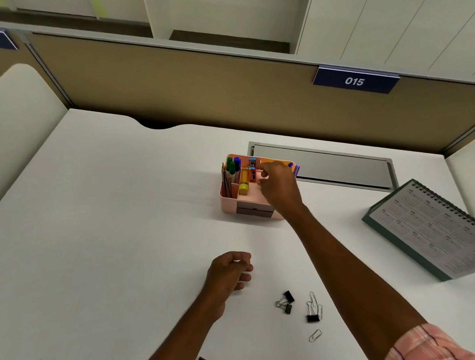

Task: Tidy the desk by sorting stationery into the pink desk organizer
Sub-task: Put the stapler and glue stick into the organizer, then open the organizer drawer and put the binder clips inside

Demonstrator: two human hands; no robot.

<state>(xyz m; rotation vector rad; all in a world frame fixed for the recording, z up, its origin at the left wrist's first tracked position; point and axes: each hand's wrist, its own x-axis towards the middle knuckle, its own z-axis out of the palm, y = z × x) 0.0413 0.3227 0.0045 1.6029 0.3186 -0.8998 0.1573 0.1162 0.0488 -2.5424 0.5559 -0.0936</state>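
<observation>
Reaching right hand (278,184), fingers curled, grasp unclear, into pink organizer (229,206); left hand (229,273) hovering loosely clenched near binder clips (286,301).

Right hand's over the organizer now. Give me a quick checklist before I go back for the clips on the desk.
1. Right hand over the pink organizer: ok, above its middle compartment.
2. Right hand empty after the drop: cannot tell, fingers curl downward.
3. Left hand free: cannot tell, loosely curled above the desk.
4. Clips left to sort: not ok, binder clips and paper clips lie near the front edge.
5. Markers upright in the left compartment: ok.
6. Calendar clear of the reach path: ok, off to the right.
</observation>
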